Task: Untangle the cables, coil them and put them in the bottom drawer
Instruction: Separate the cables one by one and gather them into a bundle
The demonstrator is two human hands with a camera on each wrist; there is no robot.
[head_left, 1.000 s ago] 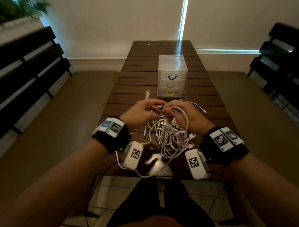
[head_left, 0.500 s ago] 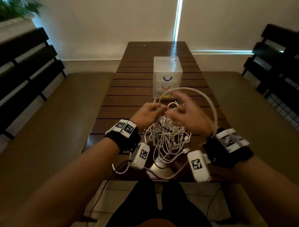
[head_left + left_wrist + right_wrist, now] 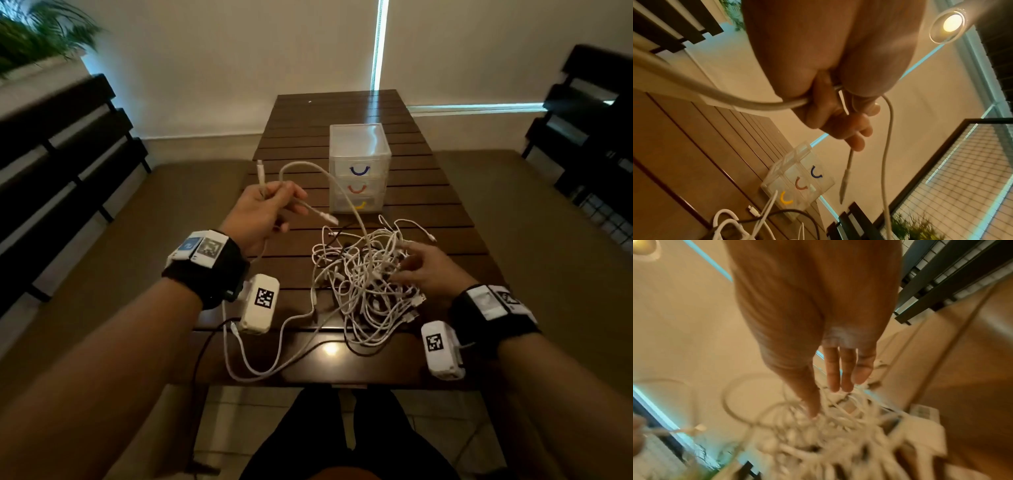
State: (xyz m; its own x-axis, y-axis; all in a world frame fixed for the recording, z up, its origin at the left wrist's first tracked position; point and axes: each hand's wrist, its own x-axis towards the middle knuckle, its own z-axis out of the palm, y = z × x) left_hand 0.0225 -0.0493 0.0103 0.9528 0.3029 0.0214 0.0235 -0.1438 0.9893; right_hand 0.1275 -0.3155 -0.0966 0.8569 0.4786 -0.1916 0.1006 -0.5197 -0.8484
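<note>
Left hand raised above the slatted wooden table, fingers curled around a single white cable — one plug end sticks up past the knuckles, another juts out to the right past the fingertips. From the fist the cable arcs up and over, then drops into the tangle. The left wrist view shows the same grip from below: fingers folded over the cord, a loose end hanging down with its plug.

Right hand lies on the tangle of white cables, fingers straight and slightly spread, fingertips touching the strands; nothing pinched. The right wrist view is blurred, yet the extended fingers show over the heap.

The tangle sits on the near part of the table, between the person and the drawer unit, with one long loop sagging over the near table edge. A dark cable threads through the white ones.

Small clear three-drawer unit stands further back, mid-table, all drawers closed — blue handle on top, red in the middle, yellow on the bottom drawer. One strand crosses in front of the bottom drawer
</note>
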